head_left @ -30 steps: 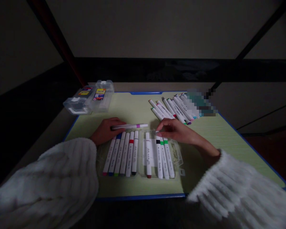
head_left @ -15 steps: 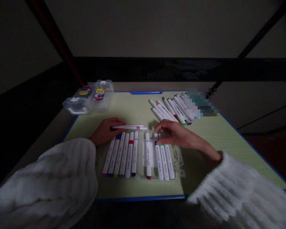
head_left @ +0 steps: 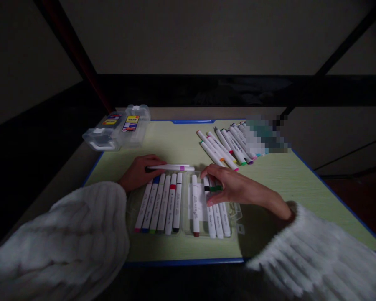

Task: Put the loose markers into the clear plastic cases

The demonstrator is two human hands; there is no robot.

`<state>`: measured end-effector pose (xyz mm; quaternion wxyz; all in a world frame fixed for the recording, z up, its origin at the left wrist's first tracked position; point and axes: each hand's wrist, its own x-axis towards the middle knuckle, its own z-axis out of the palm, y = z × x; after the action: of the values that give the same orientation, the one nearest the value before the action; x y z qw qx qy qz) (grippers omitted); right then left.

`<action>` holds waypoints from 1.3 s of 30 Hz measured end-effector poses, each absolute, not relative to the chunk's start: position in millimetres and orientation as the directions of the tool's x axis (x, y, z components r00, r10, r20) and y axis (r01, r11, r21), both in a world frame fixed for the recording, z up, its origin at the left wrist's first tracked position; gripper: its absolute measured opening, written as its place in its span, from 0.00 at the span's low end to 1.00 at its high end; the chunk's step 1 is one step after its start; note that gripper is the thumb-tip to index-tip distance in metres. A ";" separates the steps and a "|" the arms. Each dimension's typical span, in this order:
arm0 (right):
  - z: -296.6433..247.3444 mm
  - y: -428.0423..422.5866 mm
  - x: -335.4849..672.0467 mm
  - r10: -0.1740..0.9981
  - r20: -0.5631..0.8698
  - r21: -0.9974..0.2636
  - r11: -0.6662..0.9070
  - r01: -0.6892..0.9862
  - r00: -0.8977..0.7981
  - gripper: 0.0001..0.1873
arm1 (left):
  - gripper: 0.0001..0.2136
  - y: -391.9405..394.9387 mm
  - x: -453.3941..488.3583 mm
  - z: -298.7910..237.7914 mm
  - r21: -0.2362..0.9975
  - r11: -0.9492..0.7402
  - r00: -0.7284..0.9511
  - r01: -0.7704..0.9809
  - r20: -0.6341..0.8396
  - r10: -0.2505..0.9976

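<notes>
My left hand (head_left: 144, 172) is closed on white markers (head_left: 175, 168), at least two, held level above the far edge of a clear plastic case (head_left: 184, 232); one has a purple band. Several white markers (head_left: 158, 205) lie side by side in the case's left half. In its right half, a marker with a dark red end (head_left: 195, 205) lies apart from three more markers (head_left: 217, 219). Over the upper part of those three rests my right hand (head_left: 227, 184), thumb and fingers apart. It partly covers their black and green bands; whether it touches them I cannot tell.
Loose white markers (head_left: 219, 148) with coloured ends lie in a pile on the table's far right. Beside them is a blurred-out patch (head_left: 266, 136). A clear, labelled plastic case (head_left: 113, 129) sits at the far left. Blue trim (head_left: 188, 262) edges the pale green table.
My right hand has moved slightly down toward me, over the three markers, uncovering ends of the loose pile. My left hand and its markers have stayed nearly still.
</notes>
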<state>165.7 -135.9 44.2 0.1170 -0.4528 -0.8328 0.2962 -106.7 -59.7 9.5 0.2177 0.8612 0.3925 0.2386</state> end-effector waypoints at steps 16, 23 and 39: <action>38.2 -124.1 190.3 0.864 0.022 -0.733 0.356 0.579 -0.503 0.10 | 0.13 -59.4 -106.3 8.7 0.569 -0.599 0.576 0.564 0.248 0.779; 36.6 -113.7 211.5 0.875 -0.042 -0.688 0.325 0.649 -0.482 0.08 | 0.14 -58.7 -106.5 7.9 0.567 -0.597 0.580 0.567 0.239 0.778; 40.3 -115.2 207.1 0.868 0.011 -0.629 0.391 0.672 -0.496 0.11 | 0.14 -59.9 -105.8 9.9 0.572 -0.586 0.570 0.574 0.235 0.788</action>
<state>207.1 -115.2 40.3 0.1717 -0.4718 -0.8162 0.2858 -105.8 -59.9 9.9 0.2227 0.8575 0.3970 0.2399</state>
